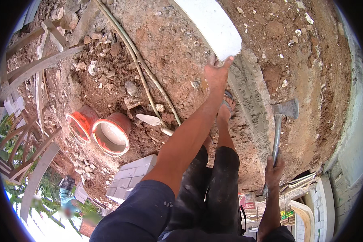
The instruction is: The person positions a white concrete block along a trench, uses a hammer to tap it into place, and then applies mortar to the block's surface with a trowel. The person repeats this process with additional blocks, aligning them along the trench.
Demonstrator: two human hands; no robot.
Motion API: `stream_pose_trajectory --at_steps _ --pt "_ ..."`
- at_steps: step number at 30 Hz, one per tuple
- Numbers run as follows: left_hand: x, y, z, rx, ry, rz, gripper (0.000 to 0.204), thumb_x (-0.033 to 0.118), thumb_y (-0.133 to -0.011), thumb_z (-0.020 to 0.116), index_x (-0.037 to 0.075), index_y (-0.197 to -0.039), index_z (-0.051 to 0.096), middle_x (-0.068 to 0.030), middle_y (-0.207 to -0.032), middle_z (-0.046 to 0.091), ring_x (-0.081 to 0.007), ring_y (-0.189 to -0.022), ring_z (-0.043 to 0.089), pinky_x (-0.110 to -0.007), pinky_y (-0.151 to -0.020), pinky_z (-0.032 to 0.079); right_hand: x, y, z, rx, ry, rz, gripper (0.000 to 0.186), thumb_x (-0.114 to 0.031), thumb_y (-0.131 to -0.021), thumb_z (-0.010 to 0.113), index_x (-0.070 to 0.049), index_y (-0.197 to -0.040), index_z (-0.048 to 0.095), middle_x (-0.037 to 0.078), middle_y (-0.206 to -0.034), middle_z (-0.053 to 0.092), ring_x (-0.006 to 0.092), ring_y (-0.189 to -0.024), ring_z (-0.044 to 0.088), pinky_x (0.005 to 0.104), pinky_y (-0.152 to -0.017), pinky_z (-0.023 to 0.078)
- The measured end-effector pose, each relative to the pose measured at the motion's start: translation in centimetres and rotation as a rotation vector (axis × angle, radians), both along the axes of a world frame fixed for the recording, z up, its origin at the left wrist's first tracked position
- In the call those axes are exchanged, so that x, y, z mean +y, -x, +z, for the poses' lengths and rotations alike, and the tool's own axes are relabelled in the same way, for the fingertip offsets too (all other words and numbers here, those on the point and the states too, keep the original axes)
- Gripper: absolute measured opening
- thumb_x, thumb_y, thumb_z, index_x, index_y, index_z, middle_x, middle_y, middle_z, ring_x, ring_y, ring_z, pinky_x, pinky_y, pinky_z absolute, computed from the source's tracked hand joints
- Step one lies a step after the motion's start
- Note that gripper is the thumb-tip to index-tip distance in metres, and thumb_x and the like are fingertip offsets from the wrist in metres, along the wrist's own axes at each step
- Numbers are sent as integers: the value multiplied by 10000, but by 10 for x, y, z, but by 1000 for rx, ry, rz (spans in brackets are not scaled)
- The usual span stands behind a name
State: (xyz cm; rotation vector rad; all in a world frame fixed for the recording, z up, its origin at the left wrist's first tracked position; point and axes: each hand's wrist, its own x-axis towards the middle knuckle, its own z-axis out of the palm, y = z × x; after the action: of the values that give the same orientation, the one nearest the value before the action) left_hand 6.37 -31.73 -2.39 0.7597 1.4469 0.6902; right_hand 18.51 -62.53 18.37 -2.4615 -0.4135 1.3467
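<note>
A long white block (213,28) reaches in from the top edge, its near end beside a strip of wet grey mortar (252,105). My left hand (218,76) is closed at that near end, thumb on the corner and fingers partly hidden at the block's side. On the right, my right hand (273,171) wraps round the handle of a hatchet (285,108). The hatchet's metal head is up and away from me, over the soil beside the mortar. A pointed trowel (149,119) lies on the ground left of my left forearm.
Two orange buckets (113,135) stand on the left, one with grey material inside. Long thin poles (139,60) lie across the soil. Stacked grey blocks (131,175) are near my left sleeve. Wooden framing (40,68) and another person (68,201) are far left; a wall (347,161) is at right.
</note>
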Motion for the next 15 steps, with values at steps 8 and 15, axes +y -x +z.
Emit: stream_pose_trajectory --at_steps 8,15 --pt "-2 -15 1 246 -57 9 759 262 -712 875 -185 -1238 558 -302 -1021 683 -377 -955 691 -426 -858 536 -38 39 -9 -168 -35 48 517 -312 -980 589 59 -1334 516 33 -790 513 116 -658 442 292 -594 396" --pt "-4 -11 7 203 -27 -125 796 287 -707 877 -196 -1242 539 -333 -1115 642 -402 -1081 644 -446 -947 503 -76 60 -11 -140 27 1 520 -309 -967 592 74 -1310 509 57 -808 530 138 -726 482 310 -635 416"
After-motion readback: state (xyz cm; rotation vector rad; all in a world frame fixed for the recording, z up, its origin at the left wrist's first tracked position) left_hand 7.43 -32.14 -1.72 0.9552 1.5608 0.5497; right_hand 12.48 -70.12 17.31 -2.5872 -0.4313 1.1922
